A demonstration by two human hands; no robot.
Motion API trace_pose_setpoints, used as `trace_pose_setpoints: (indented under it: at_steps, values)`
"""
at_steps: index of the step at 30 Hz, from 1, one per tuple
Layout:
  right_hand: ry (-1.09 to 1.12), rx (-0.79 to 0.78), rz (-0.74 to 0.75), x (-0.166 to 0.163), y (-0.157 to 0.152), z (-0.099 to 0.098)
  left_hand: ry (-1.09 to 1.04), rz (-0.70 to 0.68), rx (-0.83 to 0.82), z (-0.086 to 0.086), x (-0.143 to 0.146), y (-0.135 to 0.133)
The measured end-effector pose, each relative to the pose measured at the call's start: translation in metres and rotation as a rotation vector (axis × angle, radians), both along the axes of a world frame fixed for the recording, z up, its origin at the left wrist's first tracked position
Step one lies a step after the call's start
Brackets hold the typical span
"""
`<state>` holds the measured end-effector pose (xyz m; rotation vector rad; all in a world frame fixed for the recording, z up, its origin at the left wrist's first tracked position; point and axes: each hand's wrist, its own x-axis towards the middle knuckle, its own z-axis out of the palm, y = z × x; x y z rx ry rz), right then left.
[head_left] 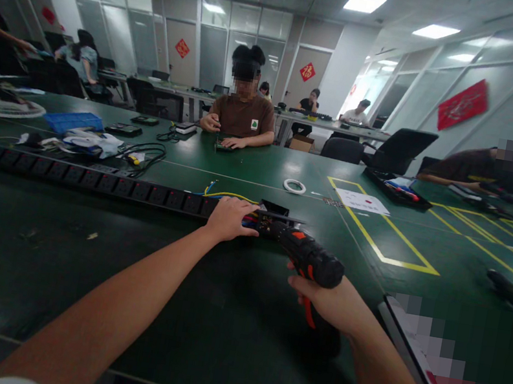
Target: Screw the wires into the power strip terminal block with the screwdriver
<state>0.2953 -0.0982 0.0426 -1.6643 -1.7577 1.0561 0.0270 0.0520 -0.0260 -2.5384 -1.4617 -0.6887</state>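
Note:
A long black power strip (105, 183) with a row of sockets runs across the green table. My left hand (231, 219) grips it near its right end, fingers over the top and thumb on the near side. Yellow and blue wires (216, 195) come out behind that hand, and more coloured wires show at the strip's uncovered end. In my right hand (329, 299) is a black and orange cordless drill (308, 253), fingers wrapped round its handle. The drill's nose points left at the strip's end, close to my left thumb; whether its bit touches a screw is too small to tell.
Right of the drill lies a flat tray-like item (392, 319), partly blurred out. Beyond the strip are a white tape roll (295, 186), a paper sheet (362, 201) and a blue basket (74, 121). A co-worker (240, 111) sits opposite; another leans in at right.

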Motion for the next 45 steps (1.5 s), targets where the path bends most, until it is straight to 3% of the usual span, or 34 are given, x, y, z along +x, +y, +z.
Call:
trace_pose_setpoints:
  at_steps: [6, 29, 45]
  values:
    - [-0.087, 0.005, 0.015, -0.001, 0.0, 0.002, 0.005, 0.005, 0.002, -0.001, 0.0, 0.002]
    - [-0.04, -0.007, 0.033, 0.003, 0.003, -0.003, -0.004, -0.001, -0.006, -0.001, -0.001, 0.001]
    - [-0.032, -0.021, 0.008, -0.003, -0.002, 0.006, 0.0, -0.002, 0.002, 0.0, 0.001, 0.001]
